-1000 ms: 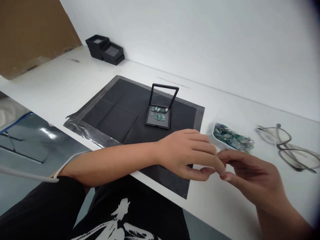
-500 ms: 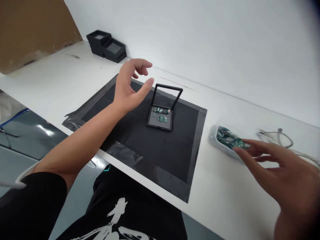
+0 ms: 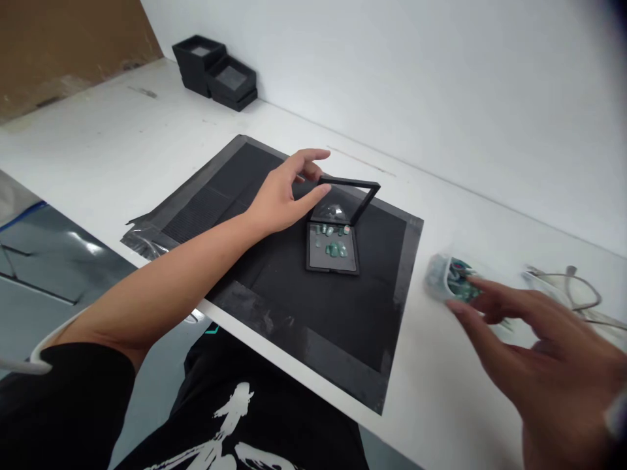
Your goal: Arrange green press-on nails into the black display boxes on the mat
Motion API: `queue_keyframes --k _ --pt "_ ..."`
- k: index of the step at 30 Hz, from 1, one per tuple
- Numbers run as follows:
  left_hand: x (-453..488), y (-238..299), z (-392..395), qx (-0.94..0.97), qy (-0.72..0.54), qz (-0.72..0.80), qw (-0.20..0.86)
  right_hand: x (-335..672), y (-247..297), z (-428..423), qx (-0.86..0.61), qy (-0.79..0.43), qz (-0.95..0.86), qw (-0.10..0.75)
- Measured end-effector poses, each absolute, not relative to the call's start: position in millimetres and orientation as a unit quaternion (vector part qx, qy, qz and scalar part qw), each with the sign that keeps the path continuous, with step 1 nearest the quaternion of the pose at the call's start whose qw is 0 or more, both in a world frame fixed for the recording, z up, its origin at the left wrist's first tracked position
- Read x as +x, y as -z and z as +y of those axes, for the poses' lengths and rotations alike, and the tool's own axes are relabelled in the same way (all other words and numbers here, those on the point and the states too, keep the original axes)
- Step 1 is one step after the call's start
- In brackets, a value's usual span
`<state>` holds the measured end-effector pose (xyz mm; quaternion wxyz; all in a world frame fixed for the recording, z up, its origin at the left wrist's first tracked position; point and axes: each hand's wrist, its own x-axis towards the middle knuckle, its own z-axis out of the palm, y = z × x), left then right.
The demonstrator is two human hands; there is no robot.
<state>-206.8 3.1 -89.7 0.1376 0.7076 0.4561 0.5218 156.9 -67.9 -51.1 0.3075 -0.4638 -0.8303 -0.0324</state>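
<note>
One white desk (image 3: 93, 150), running along a white wall, bearing all items below.

One black mat (image 3: 313, 307), flat on the desk, its edges bound with shiny tape.

One right hand (image 3: 558, 365), somewhat blurred, at the near side of the tub. Thumb and index finger apart, the fingertips over the tub's opening and rim. Whether it touches a stone cannot be told. It stands in front of the tub's right part and part of the glasses.

One left hand (image 3: 284, 199), above the mat, thumb and index finger well apart. It hides the raised lid's upper left side; contact with the frame cannot be made out.

Several black boxes (image 3: 198, 72), in two adjoining stacks at the desk's far left, against the wall.

One black case (image 3: 323, 261), on the mat, its clear-windowed lid (image 3: 365, 205) raised and tilted back.

One translucent tub (image 3: 438, 287), just beyond the mat's right edge.

One pair of glasses (image 3: 582, 290), right of the tub.

Numerous green stones (image 3: 460, 287), in the tub.

Small green stones (image 3: 336, 249), in the case: one row near the hinge, a cluster below, a single piece to the left.
</note>
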Motion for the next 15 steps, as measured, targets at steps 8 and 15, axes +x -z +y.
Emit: queue_keyframes --k 8,15 --pt "-202.5 83.8 -0.5 0.725 -0.501 0.437 0.178 80.3 55.3 -27.3 -0.367 -0.022 -0.905 0.214" --pt "-203.5 82.2 -0.8 0.721 -0.508 0.425 0.202 62.3 80.8 -17.4 -0.404 -0.059 -0.894 0.183"
